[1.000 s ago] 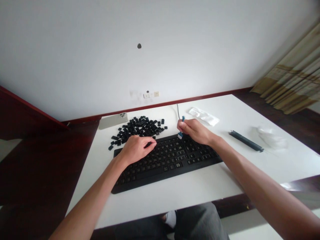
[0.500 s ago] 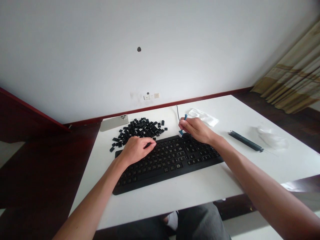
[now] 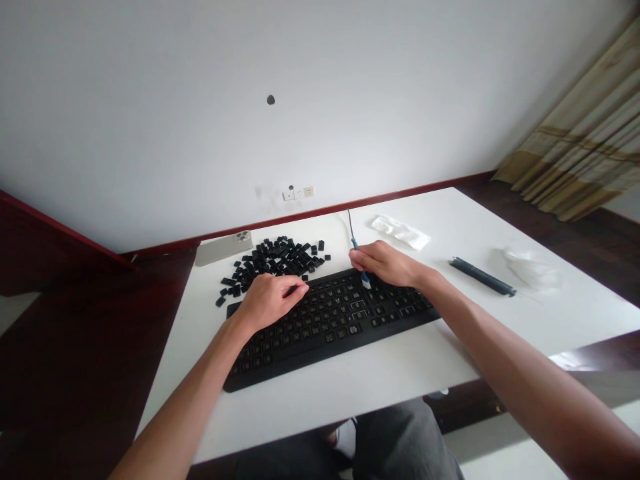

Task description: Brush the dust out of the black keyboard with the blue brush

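Observation:
A black keyboard [image 3: 300, 331] with its keycaps off lies at a slant on the white table, its bare key sockets showing. My left hand [image 3: 273, 300] rests over its back left part, the fingers curled and closed at the back edge; what lies under the palm is hidden. In my right hand [image 3: 387, 262] is a small blue brush [image 3: 365, 279], gripped between thumb and fingers. Its pale bristles touch the keyboard right of the middle. Behind my left hand is a loose heap of black keycaps [image 3: 283, 253].
A phone [image 3: 224, 249] lies face down at the table's back left. White plastic packaging [image 3: 400, 231] is at the back, and a long dark bar-shaped part [image 3: 483, 277] lies on the right beside a crumpled clear bag [image 3: 533, 268]. A cable [image 3: 349, 221] runs off the back edge.
The brush in my right hand has swung its bristle end toward me and down onto the keyboard. My left hand stays at the same place on the keyboard. The view has shifted slightly.

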Tool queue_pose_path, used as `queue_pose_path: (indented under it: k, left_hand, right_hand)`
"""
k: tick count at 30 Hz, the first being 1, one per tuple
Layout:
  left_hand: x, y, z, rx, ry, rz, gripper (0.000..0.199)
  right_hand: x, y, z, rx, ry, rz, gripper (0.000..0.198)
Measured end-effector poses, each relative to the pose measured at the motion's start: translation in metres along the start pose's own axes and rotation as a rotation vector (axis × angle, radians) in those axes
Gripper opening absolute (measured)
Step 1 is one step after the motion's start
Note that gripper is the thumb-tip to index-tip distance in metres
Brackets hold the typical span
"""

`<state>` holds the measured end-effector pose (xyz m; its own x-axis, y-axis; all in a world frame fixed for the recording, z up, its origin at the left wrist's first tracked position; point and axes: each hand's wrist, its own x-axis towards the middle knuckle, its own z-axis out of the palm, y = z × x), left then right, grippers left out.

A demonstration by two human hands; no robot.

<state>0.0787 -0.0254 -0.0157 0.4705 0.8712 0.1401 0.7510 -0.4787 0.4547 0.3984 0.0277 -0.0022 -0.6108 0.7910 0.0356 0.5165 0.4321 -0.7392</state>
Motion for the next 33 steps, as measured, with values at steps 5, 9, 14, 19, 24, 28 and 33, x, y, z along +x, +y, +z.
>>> queue_pose_path:
  k: [5, 9, 14, 19, 24, 28, 33]
  left_hand:
    - [0.0, 0.0, 0.0, 0.004, -0.001, 0.003, 0.031]
    - [0.0, -0.001, 0.0, -0.003, 0.006, 0.016, 0.031]
    - [0.0, -0.002, 0.002, 0.006, 0.016, 0.026, 0.031]
    - [0.0, -0.002, 0.002, 0.002, 0.035, 0.012, 0.03]
    - [0.0, -0.002, -0.002, -0.001, 0.07, -0.003, 0.031]
    - [0.0, -0.001, -0.003, -0.004, 0.073, 0.008, 0.031]
    - [-0.001, -0.002, -0.002, -0.004, 0.076, 0.016, 0.03]
  right_hand:
    - [0.0, -0.003, 0.001, 0.007, 0.069, -0.01, 0.054]
    - [0.0, -0.004, 0.0, -0.017, 0.092, 0.004, 0.056]
    - [0.0, -0.006, 0.002, -0.019, 0.073, 0.01, 0.058]
    - [0.001, -0.004, 0.004, 0.02, 0.164, 0.014, 0.06]
    - [0.002, 0.0, 0.004, 0.052, 0.054, -0.001, 0.06]
    - [0.003, 0.002, 0.002, 0.012, 0.149, 0.029, 0.062]
    - [0.003, 0.006, -0.001, 0.133, 0.044, -0.016, 0.065]
